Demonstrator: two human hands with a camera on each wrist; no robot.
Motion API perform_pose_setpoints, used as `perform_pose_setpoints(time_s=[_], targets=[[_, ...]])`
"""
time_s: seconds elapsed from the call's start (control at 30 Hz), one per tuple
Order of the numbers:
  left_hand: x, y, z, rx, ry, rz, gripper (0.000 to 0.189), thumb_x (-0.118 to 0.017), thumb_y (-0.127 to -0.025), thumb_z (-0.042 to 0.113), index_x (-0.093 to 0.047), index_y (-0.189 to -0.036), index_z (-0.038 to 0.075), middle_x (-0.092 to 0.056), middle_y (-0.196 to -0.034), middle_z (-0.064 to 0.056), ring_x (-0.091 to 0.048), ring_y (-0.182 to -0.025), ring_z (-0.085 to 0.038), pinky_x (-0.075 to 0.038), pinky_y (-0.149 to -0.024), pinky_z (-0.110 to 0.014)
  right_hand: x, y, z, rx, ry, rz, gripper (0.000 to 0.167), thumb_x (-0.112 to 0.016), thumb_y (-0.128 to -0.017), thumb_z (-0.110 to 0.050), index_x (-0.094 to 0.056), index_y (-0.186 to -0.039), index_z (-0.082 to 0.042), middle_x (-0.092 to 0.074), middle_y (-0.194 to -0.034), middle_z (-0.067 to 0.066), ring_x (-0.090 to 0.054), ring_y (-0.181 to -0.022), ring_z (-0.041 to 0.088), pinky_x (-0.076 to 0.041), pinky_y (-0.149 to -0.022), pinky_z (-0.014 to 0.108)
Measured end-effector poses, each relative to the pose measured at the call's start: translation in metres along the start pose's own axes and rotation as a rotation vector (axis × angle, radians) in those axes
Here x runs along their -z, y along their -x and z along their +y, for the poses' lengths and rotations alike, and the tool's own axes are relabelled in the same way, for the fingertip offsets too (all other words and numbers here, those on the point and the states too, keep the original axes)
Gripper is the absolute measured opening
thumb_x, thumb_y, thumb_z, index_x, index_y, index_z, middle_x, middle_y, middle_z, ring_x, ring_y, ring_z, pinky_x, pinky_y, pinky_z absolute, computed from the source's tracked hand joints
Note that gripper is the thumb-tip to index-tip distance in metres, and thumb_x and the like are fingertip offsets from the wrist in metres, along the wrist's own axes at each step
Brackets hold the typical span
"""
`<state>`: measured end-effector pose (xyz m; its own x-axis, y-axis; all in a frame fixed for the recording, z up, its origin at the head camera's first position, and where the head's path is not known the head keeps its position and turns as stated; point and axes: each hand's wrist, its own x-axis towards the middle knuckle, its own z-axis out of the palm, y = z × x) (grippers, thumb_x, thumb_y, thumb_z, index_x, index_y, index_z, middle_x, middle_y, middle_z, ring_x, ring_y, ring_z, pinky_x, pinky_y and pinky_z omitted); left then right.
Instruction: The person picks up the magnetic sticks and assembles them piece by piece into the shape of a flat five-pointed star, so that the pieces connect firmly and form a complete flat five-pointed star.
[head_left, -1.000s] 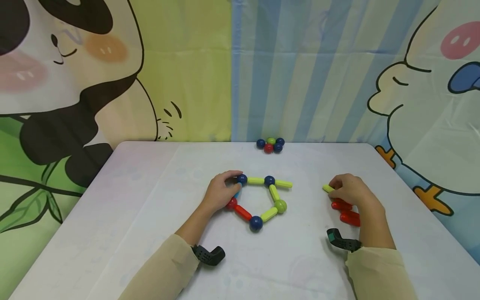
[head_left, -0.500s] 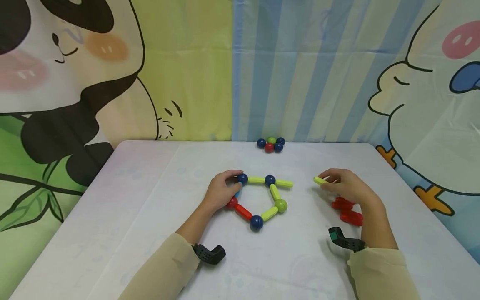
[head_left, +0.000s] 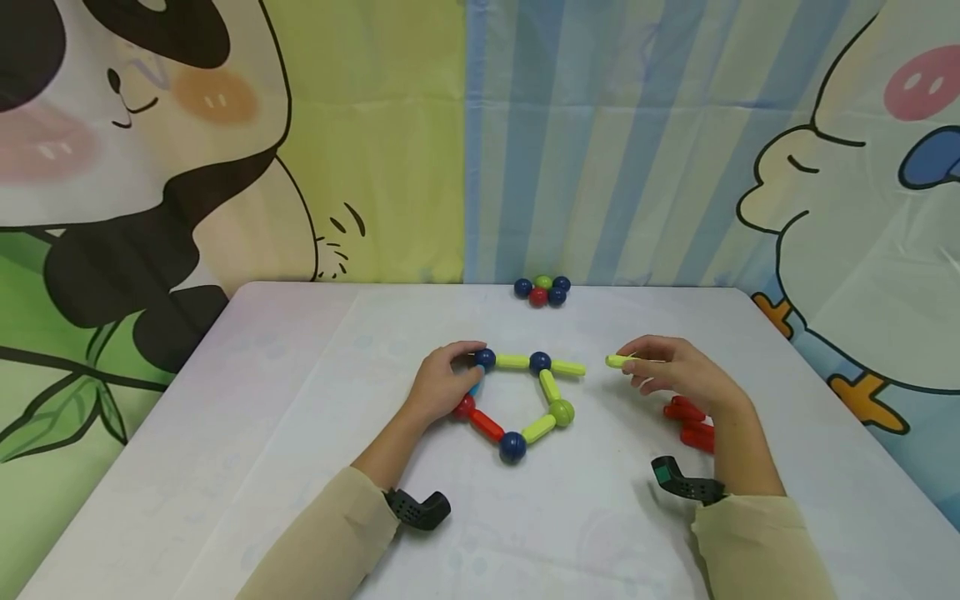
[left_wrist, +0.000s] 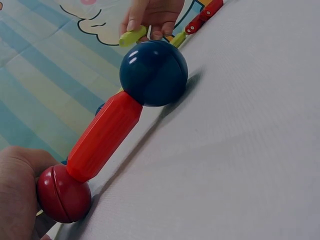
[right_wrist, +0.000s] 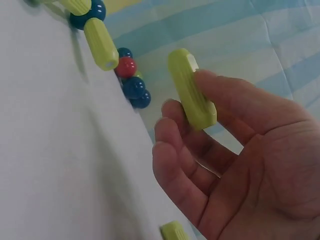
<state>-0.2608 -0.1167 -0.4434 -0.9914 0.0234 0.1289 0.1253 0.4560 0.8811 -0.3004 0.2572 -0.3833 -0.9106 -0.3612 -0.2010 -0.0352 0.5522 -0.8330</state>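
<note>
On the table lies a loop of magnetic rods and balls. My left hand (head_left: pixel 442 385) grips its left side, at the blue rod (head_left: pixel 475 388) between a dark blue ball (head_left: pixel 485 359) and a red ball (head_left: pixel 464 407). A red rod (left_wrist: pixel 105 135) runs from that red ball to another dark blue ball (left_wrist: pixel 154 73). One yellow-green rod (head_left: pixel 567 367) sticks out rightward from the loop's upper right ball (head_left: pixel 539 362). To the right of it, my right hand (head_left: pixel 678 371) pinches a loose yellow-green rod (right_wrist: pixel 191 90) between thumb and fingers, raised off the table.
Several loose balls (head_left: pixel 538 296) cluster at the table's back edge. Red rods (head_left: pixel 697 437) lie beside my right wrist, and another yellow-green rod end (right_wrist: pixel 174 231) shows low in the right wrist view. A patterned cloth (head_left: pixel 375 150) hangs behind the table.
My right hand has lifted the yellow-green rod away from the red rods and carried it left toward the loop. My left hand has stayed in place on the loop.
</note>
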Motion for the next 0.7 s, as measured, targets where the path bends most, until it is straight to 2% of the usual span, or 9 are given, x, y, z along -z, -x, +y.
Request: perform_pose_setpoints(time_s=[0.23,0.47,0.7], targets=[[-0.001,0.0,0.001,-0.003,-0.005,-0.003,0.04,-0.067,-0.094,0.014,-0.07,-0.134,0.018,-0.069,-0.134,-0.004,-0.057,-0.134,-0.027,-0.038,-0.119,-0.053,-0.011,-0.008,0.002,-0.01,-0.016,-0.095,0.041,-0.066,-0.1,-0.033,-0.065,-0.132,-0.007,-0.064,-0.128,0.017,-0.063,-0.102,0.03,-0.058,-0.087,0.035],[0.0,0.0,0.002,0.003,-0.012,0.005,0.04,-0.068,-0.094,0.015,-0.07,-0.134,0.018,-0.069,-0.134,-0.004,-0.057,-0.133,-0.027,-0.039,-0.119,-0.052,-0.022,-0.015,-0.002,-0.029,-0.042,-0.163,0.038,-0.074,-0.095,-0.029,-0.063,-0.124,-0.006,-0.064,-0.115,0.016,-0.065,-0.091,0.03,-0.059,-0.082,0.035],[0.0,-0.001,0.001,-0.001,-0.015,0.008,0.04,-0.068,-0.094,0.014,-0.07,-0.134,0.017,-0.07,-0.134,-0.005,-0.058,-0.133,-0.027,-0.039,-0.119,-0.051,-0.029,-0.022,0.0,-0.043,-0.108,-0.247,0.036,-0.076,-0.094,-0.022,-0.065,-0.122,-0.002,-0.065,-0.111,0.013,-0.067,-0.085,0.026,-0.062,-0.077,0.035]])
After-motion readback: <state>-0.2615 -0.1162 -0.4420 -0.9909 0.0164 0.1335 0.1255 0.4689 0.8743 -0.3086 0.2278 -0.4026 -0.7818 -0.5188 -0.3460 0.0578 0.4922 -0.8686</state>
